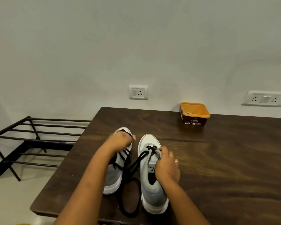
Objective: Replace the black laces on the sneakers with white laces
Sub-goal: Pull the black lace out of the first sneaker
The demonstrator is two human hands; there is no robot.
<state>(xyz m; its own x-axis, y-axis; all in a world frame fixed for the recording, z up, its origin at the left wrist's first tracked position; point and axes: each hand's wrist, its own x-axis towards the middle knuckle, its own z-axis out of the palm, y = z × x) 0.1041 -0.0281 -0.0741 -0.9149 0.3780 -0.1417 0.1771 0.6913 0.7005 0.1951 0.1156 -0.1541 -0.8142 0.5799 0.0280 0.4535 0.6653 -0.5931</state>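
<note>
Two grey and white sneakers stand side by side on the dark wooden table (217, 159), toes away from me. The right sneaker (152, 192) has its black lace (131, 197) mostly pulled out, looping loosely on the table between the shoes. My right hand (166, 166) grips the tongue of the right sneaker near the lowest eyelets. My left hand (120, 141) is blurred over the toe of the left sneaker (113, 176), curled, apparently pinching a strand of black lace. The left sneaker keeps its black lacing.
An orange-rimmed dark tub (195, 113) stands at the table's back edge with something pale inside. A black metal shoe rack (31, 143) stands on the floor to the left. Wall sockets (138, 92) sit on the wall behind.
</note>
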